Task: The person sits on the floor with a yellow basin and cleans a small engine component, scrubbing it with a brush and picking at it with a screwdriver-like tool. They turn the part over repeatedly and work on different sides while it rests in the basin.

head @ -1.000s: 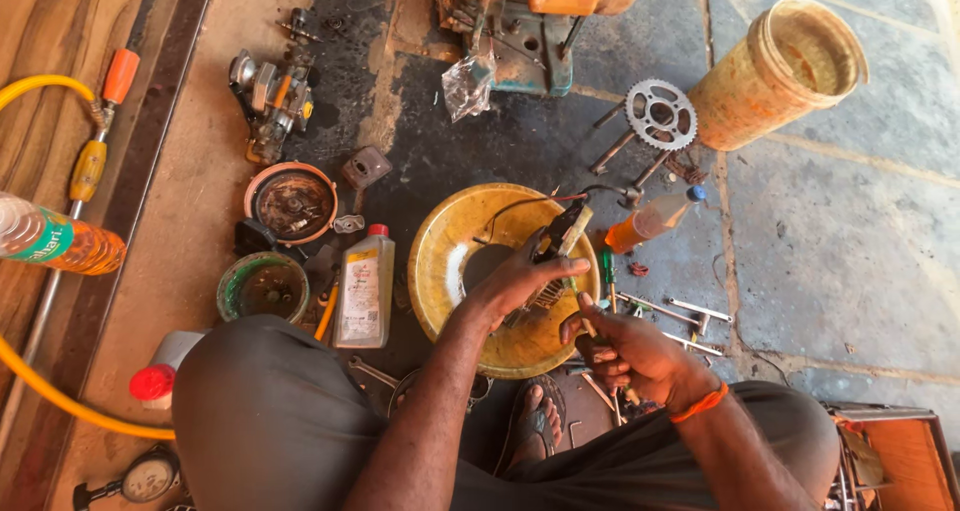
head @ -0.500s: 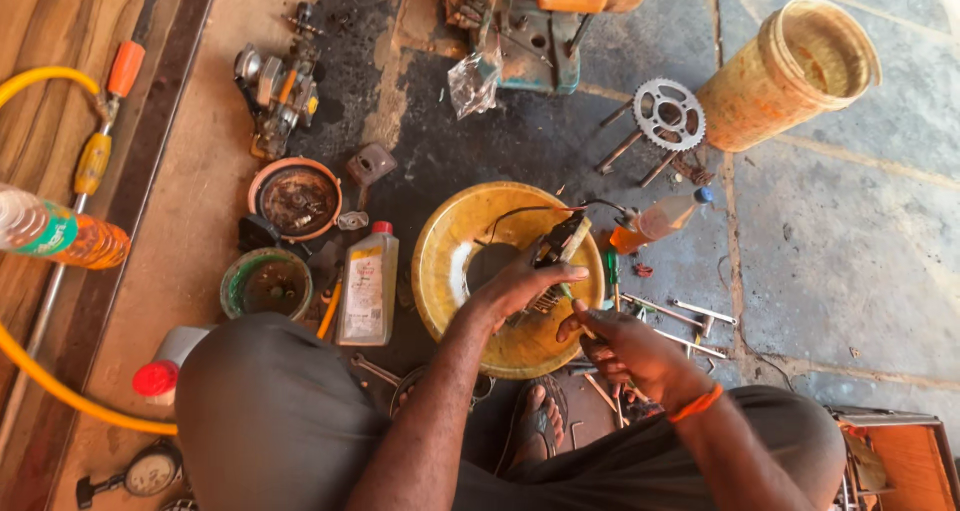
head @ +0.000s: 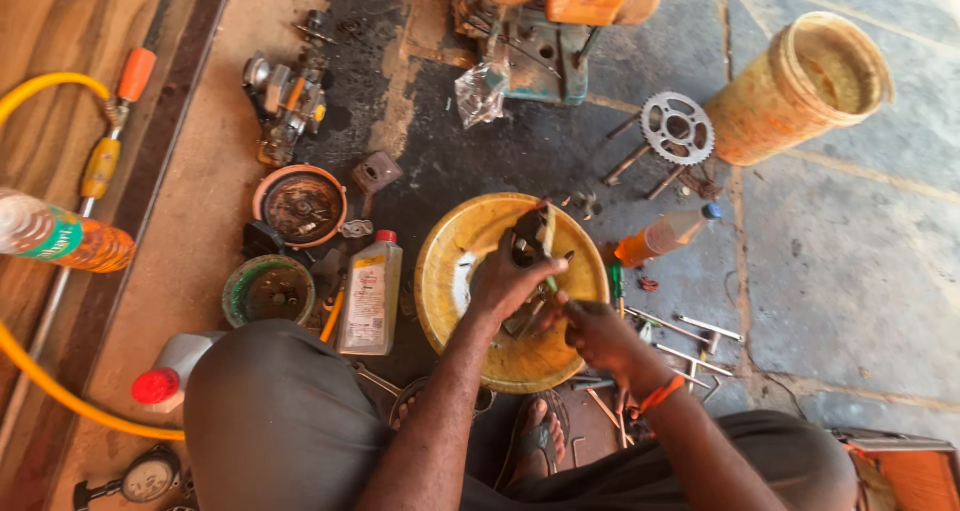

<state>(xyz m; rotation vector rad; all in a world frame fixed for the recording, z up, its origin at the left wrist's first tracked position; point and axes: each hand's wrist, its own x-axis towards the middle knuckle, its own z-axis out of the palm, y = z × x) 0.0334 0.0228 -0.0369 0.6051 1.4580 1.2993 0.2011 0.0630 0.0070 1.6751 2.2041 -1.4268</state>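
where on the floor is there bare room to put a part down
Bare stone floor lies right of the yellow bowl, below the bucket. Crowded: left of the bowl around the oil bottle, and by the sprocket.

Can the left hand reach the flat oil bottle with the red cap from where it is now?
Probably yes. The left hand holds a small metal part over the yellow basin, so it is not free. The oil bottle stands just left of the basin, with nothing between them.

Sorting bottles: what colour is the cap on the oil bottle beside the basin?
Red cap, head view.
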